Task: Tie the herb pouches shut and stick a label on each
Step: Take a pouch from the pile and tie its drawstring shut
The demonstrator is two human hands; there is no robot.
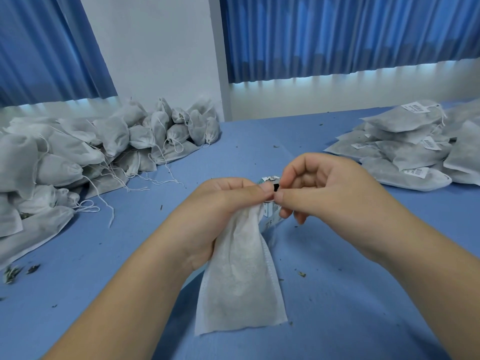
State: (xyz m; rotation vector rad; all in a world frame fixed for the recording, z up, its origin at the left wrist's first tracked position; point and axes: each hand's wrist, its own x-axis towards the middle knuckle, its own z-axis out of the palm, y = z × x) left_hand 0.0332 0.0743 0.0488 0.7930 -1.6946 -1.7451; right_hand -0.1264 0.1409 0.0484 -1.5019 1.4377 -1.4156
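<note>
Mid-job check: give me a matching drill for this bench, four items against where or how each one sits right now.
Things:
1. held pouch
2. untagged pouch pile
3. labelled pouch stack
4. label roll

Places or states:
A. left side of the table, strings loose
B. right side of the table, lying flat
C. neck gripped by the left hand
D. mostly hidden beyond the held pouch

Pairs: 1-C, 2-A, 3-B, 4-D
</note>
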